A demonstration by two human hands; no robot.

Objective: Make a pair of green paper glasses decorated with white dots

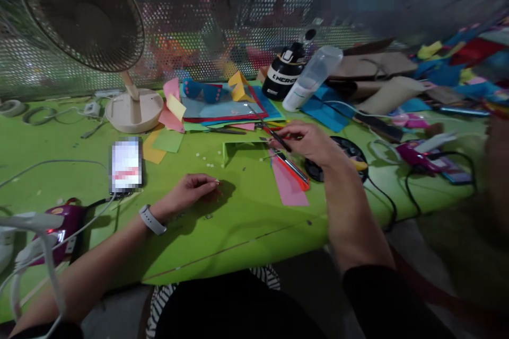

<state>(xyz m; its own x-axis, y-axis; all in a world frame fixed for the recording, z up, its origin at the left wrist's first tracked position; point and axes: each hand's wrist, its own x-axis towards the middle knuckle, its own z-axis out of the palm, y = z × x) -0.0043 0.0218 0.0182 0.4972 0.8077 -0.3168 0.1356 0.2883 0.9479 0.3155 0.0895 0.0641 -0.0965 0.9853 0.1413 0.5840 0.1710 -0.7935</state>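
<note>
My left hand is closed in a pinch above the green table; a tiny pale bit shows at its fingertips, too small to name. My right hand is wrapped round dark tweezers, whose tips point up and to the left. Just left of that hand stands a folded green paper piece. Small white squares lie scattered between the two hands. Below the right hand are a pink paper strip and an orange cutter.
A fan and a phone are at the left. Behind lie stacked coloured sheets, a black bottle and a clear bottle. Hot glue guns with cables are at both sides; a black round object sits beside the right wrist.
</note>
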